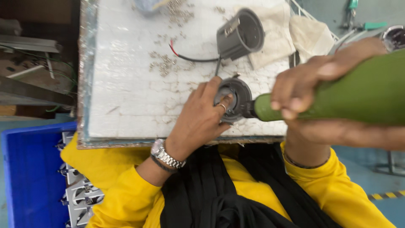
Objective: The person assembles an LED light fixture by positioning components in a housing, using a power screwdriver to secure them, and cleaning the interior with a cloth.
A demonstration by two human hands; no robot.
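Note:
My left hand (202, 116) presses down on a round dark grey housing part (241, 98) lying on the white worktop (126, 93), fingers spread over its rim, a ring on one finger. My right hand (303, 88) grips a green power screwdriver (337, 95), whose tip meets the housing's right side. A second grey cylindrical housing (240, 34) with red and black wires (185, 55) lies tipped on its side just beyond.
Small screws (162, 63) are scattered over the worktop. White cloths (291, 31) lie at the back right. A blue bin (29, 173) with metal parts (82, 190) stands at the lower left. Tools (358, 23) rest at the far right.

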